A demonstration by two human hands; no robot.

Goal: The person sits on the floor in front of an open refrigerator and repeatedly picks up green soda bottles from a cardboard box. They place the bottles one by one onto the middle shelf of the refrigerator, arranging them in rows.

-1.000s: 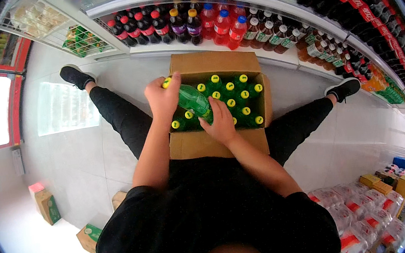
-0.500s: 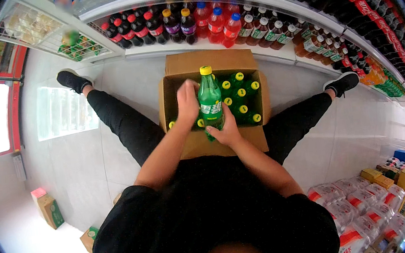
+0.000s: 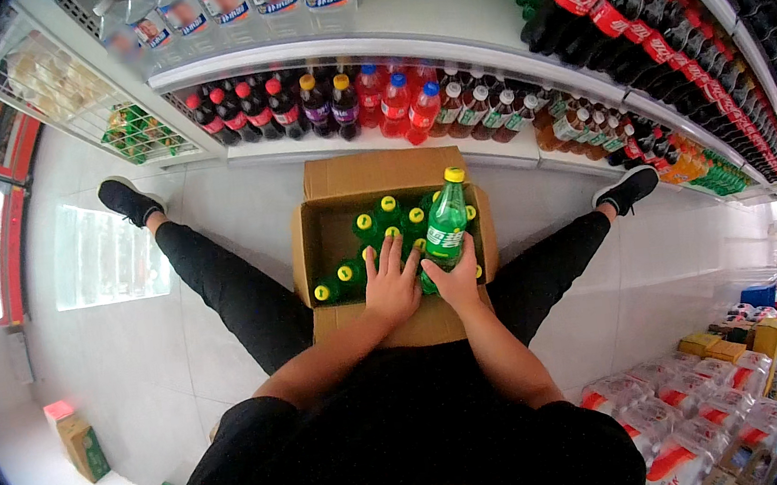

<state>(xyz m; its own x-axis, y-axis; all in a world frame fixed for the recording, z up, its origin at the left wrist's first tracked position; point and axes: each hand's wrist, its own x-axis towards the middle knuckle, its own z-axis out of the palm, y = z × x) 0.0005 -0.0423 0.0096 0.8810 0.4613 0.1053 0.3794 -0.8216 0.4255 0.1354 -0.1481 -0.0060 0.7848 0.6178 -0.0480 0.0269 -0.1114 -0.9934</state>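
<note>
In my right hand [image 3: 456, 283] is a green soda bottle [image 3: 447, 226] with a yellow cap and a green-and-white label. The fingers wrap its lower part and it stands nearly upright above the right side of an open cardboard box [image 3: 382, 162]. My left hand [image 3: 393, 285] reaches into the box with its fingers stretched apart, lying over the yellow caps of several more green bottles [image 3: 364, 222]. Those bottles stand upright in the box, between my spread legs. The box's left part shows bare cardboard, and my hands hide some of the bottles.
Beyond the box runs a white shelf [image 3: 282, 152] with dark, red and brown drink bottles. Clear bottles [image 3: 275, 6] stand on the shelf above. More soda lines the right-hand shelves. Wrapped bottle packs [image 3: 675, 401] are stacked at the lower right. Small cartons [image 3: 83, 447] sit at the left.
The held bottle has moved right and is now in my right hand alone. My left hand has come down from beside it onto the bottles in the box. The view has tilted upward.
</note>
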